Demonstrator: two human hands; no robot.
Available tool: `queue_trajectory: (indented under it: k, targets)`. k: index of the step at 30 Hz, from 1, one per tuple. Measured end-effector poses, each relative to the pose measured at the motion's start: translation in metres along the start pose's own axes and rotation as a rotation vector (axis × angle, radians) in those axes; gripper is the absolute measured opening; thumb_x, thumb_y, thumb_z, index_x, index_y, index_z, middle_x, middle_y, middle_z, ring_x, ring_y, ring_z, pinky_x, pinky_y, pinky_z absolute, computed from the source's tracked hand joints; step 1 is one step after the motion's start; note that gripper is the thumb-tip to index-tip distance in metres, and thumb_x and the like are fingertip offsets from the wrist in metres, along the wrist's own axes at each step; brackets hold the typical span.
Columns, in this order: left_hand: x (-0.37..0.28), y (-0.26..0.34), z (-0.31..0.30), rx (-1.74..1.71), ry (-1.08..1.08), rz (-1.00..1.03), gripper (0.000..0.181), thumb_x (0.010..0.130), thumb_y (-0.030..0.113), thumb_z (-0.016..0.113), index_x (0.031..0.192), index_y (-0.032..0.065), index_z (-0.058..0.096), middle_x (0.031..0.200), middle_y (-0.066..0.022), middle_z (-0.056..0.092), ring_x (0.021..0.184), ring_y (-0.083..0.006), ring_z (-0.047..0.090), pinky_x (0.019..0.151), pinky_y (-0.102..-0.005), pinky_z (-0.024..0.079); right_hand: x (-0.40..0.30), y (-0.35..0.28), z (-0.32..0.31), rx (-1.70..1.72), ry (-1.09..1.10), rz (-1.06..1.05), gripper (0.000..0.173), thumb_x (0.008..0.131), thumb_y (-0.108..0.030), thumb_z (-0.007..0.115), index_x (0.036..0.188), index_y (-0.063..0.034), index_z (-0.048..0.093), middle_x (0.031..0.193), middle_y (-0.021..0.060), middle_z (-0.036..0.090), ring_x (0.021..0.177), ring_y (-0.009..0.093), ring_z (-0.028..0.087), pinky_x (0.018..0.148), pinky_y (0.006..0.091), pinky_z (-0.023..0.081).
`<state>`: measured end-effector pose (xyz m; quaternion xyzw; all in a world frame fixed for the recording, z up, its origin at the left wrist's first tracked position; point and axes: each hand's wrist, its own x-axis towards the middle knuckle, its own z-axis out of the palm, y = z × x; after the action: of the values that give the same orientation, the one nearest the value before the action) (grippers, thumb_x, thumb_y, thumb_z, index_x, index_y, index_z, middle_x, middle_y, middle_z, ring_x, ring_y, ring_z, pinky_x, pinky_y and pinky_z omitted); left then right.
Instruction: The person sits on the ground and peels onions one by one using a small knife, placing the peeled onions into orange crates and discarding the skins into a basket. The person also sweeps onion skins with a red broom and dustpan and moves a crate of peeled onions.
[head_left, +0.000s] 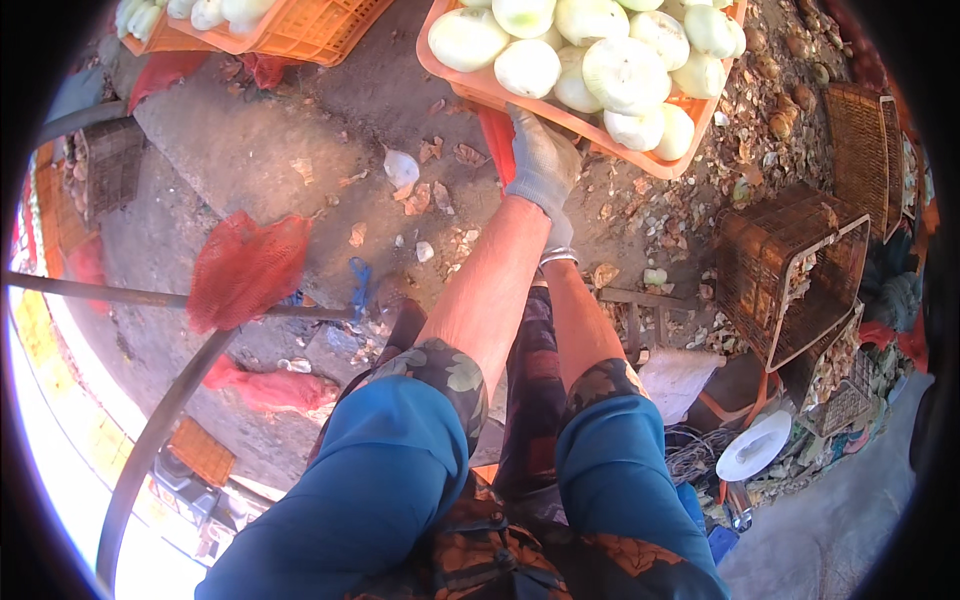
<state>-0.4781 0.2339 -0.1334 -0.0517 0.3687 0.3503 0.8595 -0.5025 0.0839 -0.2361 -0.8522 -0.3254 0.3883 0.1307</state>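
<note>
An orange plastic crate (637, 159) heaped with peeled white onions (626, 73) stands at the top of the view. My left hand (544, 161), in a grey knitted glove, reaches to its near edge, thumb pointing up along the rim. Its fingers are hidden, so I cannot tell whether they grip. My right hand (559, 234), gloved too, lies mostly hidden behind the left; its cuff and wrist show. A strip of red material (496, 142) hangs below the crate, right beside my left glove.
Another orange crate (315, 30) of onions is at upper left. A red mesh bag (247, 266) drapes over a metal bar (97, 286). Brown plastic baskets (757, 262) lie tipped at right, near a white lid-like disc (754, 446). Onion skins and one loose onion (401, 166) litter the ground.
</note>
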Motion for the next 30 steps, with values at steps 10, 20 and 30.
queue_trajectory:
  k: [10, 20, 30]
  targets:
    - [-0.066, 0.017, -0.067, -0.086, 0.178, 0.081, 0.057, 0.098, 0.049, 0.040, 0.138, 0.0086, 0.036, 0.142, -0.0065, 0.041, 0.130, -0.0221, 0.040, 0.110, -0.0409, 0.032, -0.072, 0.024, 0.090, -0.082, -0.157, 0.138, 0.030, 0.083, -0.027, 0.062, 0.103, -0.0062, 0.066, 0.102, 0.0193, 0.067, 0.096, 0.037, 0.064, 0.078, 0.0429, 0.052]
    - [-0.090, 0.027, -0.091, -0.114, 0.150, -0.103, 0.070, 0.093, 0.059, 0.041, 0.142, 0.0098, 0.032, 0.145, -0.0071, 0.036, 0.134, -0.0261, 0.034, 0.111, -0.0488, 0.028, -0.113, 0.001, 0.089, 0.075, -0.006, 0.244, 0.028, 0.085, -0.021, 0.059, 0.107, -0.0042, 0.065, 0.104, 0.0195, 0.066, 0.097, 0.038, 0.063, 0.081, 0.0430, 0.051]
    - [-0.099, 0.036, -0.088, -0.033, 0.187, -0.143, 0.069, 0.093, 0.057, 0.043, 0.142, 0.0107, 0.032, 0.146, -0.0076, 0.034, 0.135, -0.0248, 0.032, 0.112, -0.0513, 0.025, -0.113, 0.001, 0.134, 0.216, -0.028, 0.437, 0.029, 0.087, -0.019, 0.056, 0.110, -0.0029, 0.063, 0.104, 0.0211, 0.066, 0.099, 0.039, 0.062, 0.085, 0.0446, 0.050]
